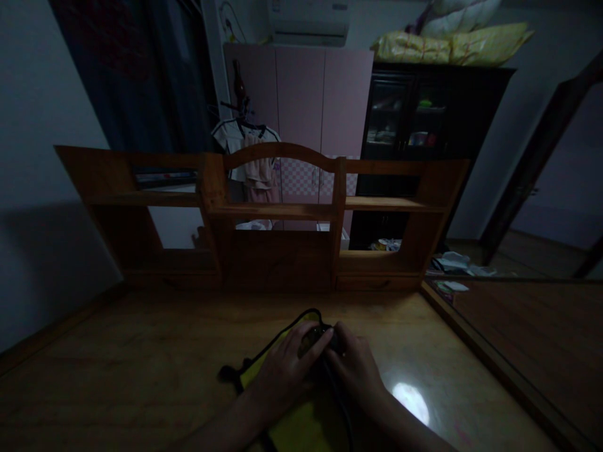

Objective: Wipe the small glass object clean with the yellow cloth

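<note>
A yellow cloth bag (301,427) with black trim lies on the wooden desk (141,370) right in front of me. My left hand (287,370) rests on the bag's top part, fingers stretched toward its dark upper edge. My right hand (353,367) meets it from the right, fingers curled at the same dark spot, where a small black part (325,336) sits; whether it is a zip pull or a buckle is too dark to tell. Both hands touch the bag there.
A wooden shelf unit (277,213) stands along the back of the desk. Behind it are hanging clothes (249,157), a pink wardrobe (301,100) and a dark cabinet (414,125). A light glare (412,402) marks the desk at right. The desk's right edge (475,351) runs diagonally.
</note>
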A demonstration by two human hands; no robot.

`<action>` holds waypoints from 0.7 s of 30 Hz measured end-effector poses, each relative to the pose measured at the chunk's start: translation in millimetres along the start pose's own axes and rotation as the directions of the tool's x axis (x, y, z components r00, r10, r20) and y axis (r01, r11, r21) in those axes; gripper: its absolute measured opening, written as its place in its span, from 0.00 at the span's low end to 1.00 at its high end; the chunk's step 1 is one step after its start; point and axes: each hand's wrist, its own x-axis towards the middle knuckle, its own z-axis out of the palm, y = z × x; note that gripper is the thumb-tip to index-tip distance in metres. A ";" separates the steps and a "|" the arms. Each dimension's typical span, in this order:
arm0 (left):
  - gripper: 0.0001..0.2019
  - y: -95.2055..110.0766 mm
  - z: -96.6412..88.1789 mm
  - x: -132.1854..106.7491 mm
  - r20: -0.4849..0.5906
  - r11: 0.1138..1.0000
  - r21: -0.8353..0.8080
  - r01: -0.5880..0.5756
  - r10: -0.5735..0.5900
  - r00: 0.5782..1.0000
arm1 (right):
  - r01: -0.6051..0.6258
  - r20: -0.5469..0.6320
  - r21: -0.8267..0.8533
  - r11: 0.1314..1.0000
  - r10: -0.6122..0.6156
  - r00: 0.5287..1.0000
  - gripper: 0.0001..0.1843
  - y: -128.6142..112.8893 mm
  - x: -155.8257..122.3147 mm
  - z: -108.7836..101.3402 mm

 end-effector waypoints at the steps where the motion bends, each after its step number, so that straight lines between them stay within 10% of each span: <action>1: 0.41 0.3 -0.4 -0.1 0.003 1.000 -0.008 0.011 -0.011 1.000 | -0.002 0.003 0.004 1.000 0.002 1.000 0.06 -0.4 -0.2 0.0; 21: 0.40 4.3 -1.6 0.9 0.020 1.000 -0.013 0.026 -0.026 0.999 | 0.125 0.013 0.144 0.982 -0.128 0.992 0.19 -4.6 0.3 2.5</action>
